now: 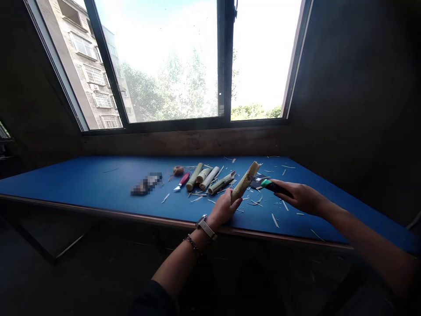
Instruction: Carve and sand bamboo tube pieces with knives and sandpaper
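Observation:
My left hand (226, 206) is closed around the lower end of a bamboo piece (244, 182), which tilts up and to the right above the table. The far end of this piece looks split and ragged. In my right hand (297, 196) is a utility knife (272, 187) with a black and green handle. Its blade meets the right side of the bamboo near the upper part. Several more bamboo pieces (194, 177) lie together left of my hands, and one of them (222, 183) has a jagged end. Beside them rests a red-handled knife (183, 181).
A ball of brown twine (178, 170) sits behind the red-handled knife. Farther left lies a blurred-out object (146, 184). Thin bamboo shavings (275, 220) are scattered over the blue table (82, 184), whose front edge runs just under my wrists. A window stands behind it.

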`<state>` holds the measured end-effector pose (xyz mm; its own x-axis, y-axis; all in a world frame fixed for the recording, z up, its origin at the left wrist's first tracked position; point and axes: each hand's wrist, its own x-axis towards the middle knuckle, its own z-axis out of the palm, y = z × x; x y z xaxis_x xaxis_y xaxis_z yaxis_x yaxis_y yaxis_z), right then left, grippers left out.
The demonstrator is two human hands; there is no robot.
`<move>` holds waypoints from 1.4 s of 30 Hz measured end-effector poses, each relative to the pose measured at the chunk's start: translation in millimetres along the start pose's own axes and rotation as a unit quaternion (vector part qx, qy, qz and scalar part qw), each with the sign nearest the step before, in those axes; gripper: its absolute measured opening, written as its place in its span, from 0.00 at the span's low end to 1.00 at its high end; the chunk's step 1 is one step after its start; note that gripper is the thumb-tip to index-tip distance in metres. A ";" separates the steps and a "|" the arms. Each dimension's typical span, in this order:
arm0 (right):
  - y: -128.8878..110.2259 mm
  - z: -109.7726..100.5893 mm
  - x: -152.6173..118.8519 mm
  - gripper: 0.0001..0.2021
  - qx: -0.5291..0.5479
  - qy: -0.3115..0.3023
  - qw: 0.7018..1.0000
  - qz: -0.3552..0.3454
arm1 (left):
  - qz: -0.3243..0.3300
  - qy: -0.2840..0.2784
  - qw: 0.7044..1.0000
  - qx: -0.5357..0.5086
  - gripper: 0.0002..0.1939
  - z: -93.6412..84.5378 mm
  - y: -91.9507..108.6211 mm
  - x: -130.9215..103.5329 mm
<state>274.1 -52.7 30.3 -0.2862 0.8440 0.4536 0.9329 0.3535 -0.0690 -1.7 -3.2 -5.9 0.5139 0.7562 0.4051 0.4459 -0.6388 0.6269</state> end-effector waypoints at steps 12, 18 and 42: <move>47.7 -15.6 0.0 0.34 -0.048 0.092 0.961 0.256 | 0.003 -0.017 1.000 -0.015 0.16 4.0 -4.3 0.6; 5.3 9.3 -12.6 0.27 0.021 0.018 1.000 0.009 | 0.011 -0.004 1.000 -0.026 0.16 2.5 -2.7 -1.0; 23.9 2.4 -4.2 0.34 -0.067 0.063 0.976 0.196 | 0.012 -0.014 1.000 0.020 0.17 1.1 2.2 -4.6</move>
<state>297.1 -46.8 24.6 0.1193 0.8451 0.5210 0.9880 -0.0491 -0.1467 -2.3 -8.2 -7.1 0.5446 0.7364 0.4014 0.4619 -0.6629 0.5893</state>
